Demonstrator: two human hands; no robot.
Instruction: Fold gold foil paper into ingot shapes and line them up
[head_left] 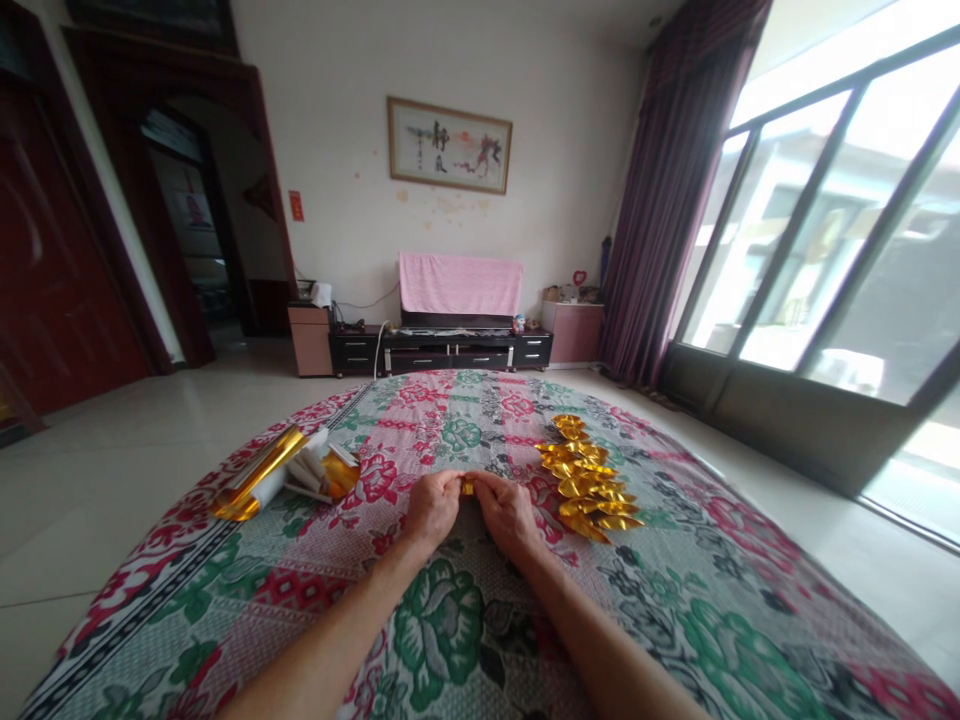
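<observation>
A small piece of gold foil paper [469,487] is pinched between both hands above the middle of the patterned cloth. My left hand [435,507] grips its left end, fingers closed. My right hand [510,511] has its fingers closed on the right end. Right of my hands, several folded gold foil pieces [589,478] lie in an overlapping row. To the left lie gold foil sheets [262,475], partly rolled, beside a bundle of white and gold papers [319,470].
The flowered cloth [439,625] covers the rounded surface under my arms. Beyond it stand a low black cabinet [469,355] and a pink-draped object [461,283] against the wall. Glass doors [795,240] and a purple curtain [660,200] are at the right.
</observation>
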